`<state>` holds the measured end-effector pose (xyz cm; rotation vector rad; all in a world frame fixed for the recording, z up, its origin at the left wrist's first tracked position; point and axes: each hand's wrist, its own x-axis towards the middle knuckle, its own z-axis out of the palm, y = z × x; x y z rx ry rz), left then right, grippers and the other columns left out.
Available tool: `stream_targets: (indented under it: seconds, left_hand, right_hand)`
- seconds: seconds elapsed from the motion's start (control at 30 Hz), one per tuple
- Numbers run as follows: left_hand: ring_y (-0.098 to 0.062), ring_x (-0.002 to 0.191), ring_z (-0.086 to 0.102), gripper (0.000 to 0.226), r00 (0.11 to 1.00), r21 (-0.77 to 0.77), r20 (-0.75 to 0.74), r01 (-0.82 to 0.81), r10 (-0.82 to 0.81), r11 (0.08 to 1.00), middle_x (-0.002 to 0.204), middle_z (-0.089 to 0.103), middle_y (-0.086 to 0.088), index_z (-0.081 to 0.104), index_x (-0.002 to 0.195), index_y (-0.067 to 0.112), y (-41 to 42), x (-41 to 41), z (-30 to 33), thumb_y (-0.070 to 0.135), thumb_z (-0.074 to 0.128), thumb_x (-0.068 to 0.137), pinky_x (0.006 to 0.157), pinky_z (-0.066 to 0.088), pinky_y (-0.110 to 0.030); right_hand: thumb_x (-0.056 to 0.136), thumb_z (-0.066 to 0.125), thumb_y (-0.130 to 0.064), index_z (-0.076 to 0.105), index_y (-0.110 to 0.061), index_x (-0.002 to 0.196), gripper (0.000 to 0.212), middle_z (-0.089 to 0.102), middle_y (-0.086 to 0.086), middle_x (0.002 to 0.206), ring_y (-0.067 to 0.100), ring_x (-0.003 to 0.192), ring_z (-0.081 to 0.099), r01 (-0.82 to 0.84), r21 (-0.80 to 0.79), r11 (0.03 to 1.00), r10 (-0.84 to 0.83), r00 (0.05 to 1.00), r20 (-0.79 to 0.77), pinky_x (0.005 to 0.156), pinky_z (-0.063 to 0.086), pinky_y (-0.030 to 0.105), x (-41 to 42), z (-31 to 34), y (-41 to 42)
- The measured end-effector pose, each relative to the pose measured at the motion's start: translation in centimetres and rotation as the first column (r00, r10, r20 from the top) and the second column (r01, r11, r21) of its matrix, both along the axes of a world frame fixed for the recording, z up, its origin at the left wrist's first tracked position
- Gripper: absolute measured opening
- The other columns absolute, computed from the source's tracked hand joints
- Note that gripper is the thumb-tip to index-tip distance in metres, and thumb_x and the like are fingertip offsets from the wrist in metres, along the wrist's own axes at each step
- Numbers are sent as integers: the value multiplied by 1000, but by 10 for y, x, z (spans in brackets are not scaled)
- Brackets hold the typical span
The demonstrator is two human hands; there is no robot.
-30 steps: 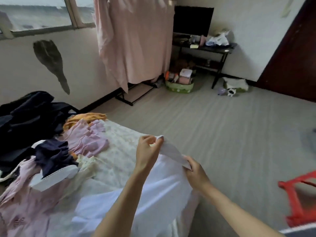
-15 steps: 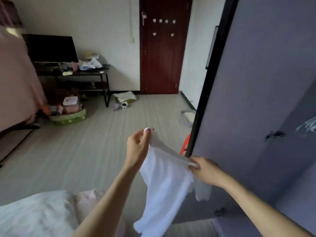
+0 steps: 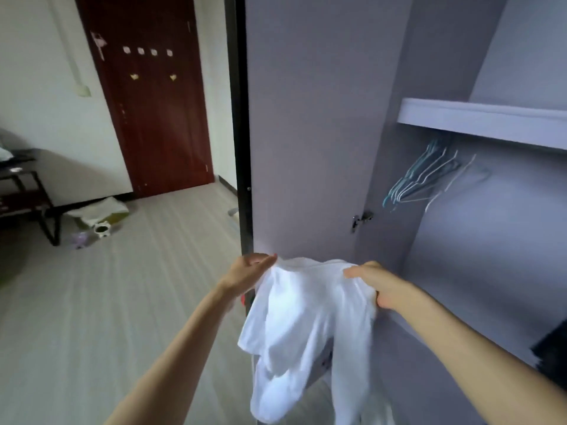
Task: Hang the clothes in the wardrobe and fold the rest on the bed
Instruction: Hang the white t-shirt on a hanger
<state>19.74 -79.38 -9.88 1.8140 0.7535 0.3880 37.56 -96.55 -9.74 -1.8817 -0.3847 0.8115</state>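
A white garment (image 3: 300,326) hangs in front of me, held up by its top edge. My left hand (image 3: 250,268) pinches its left corner and my right hand (image 3: 376,285) grips its right side. The grey wardrobe (image 3: 322,133) stands open right behind the garment. Several empty wire hangers (image 3: 423,179) hang under the wardrobe's shelf (image 3: 478,119), up and to the right of my hands. The bed is out of view.
The open wardrobe door (image 3: 242,124) shows its dark edge just left of the garment. A dark red room door (image 3: 147,96) is at the back left. A black table (image 3: 24,191) and small items (image 3: 98,219) sit on the floor at left. Something dark (image 3: 552,351) lies inside the wardrobe, low right.
I have turned from the bed to the open wardrobe, carrying the white garment. Both hands keep hold of it, now level and wider apart. The hangers have come into view.
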Motion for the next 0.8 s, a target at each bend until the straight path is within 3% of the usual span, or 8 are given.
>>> stream_targets:
  seconds: [0.1,0.17,0.27,0.4,0.5,0.63,0.73,0.8]
  left_hand:
    - [-12,101,58,27,976,-23,-25,216,-216,976,114,61,3,58,117,23,-18,9,-2,36,54,94,78,48,-22]
    - [-12,109,57,38,955,-19,-1,295,-295,955,122,59,1,53,127,21,-31,16,-3,33,60,91,83,49,-21]
    - [-3,113,50,74,886,-16,41,462,-461,887,128,48,2,28,143,28,-47,27,-13,23,72,83,86,44,-9]
    - [-14,117,47,124,863,381,-171,502,-475,777,137,21,8,-18,142,42,-68,45,-31,23,81,71,91,41,-22]
    - [-33,102,56,100,927,570,-78,343,-366,747,139,24,3,-12,134,52,-81,60,-35,17,66,82,81,49,-39]
    - [-31,92,59,34,935,627,240,56,-261,777,122,46,1,52,124,28,-90,80,-31,16,52,92,72,48,-38]
    - [-23,87,59,15,912,649,330,-31,-245,760,112,56,-2,65,102,10,-89,92,-19,10,53,92,67,44,-30]
    - [-23,84,59,19,899,509,378,-2,-221,861,96,65,-3,65,99,7,-93,100,-7,2,47,92,70,43,-28]
  right_hand:
    - [91,52,-5,58,-3,90,6,65,15,77,25,67,64,125,124,984,-77,938,-338,61,52,28,-3,12,0]
    - [93,44,-2,57,-5,79,19,66,10,64,21,57,65,150,183,972,-66,914,-399,48,51,21,-9,15,2]
    - [94,43,-3,57,-6,84,17,65,7,77,18,71,61,225,231,947,-105,894,-436,60,50,27,-18,22,0]
    - [97,40,-4,51,-3,107,15,58,12,103,26,105,53,338,300,892,-144,842,-520,89,39,34,-21,29,-10]
    - [98,38,-2,50,1,104,14,58,17,100,29,108,53,404,378,833,-111,792,-601,90,41,38,-19,37,-19]
    - [97,39,1,50,1,82,18,58,17,91,29,90,60,499,425,756,-153,765,-626,102,40,41,-6,48,-41]
    - [96,40,1,50,0,82,17,56,15,89,29,119,55,525,412,745,-187,757,-627,73,52,41,2,51,-55]
    - [96,42,-4,56,-1,87,16,69,15,78,27,101,67,429,351,832,-196,820,-538,58,55,32,6,49,-64]
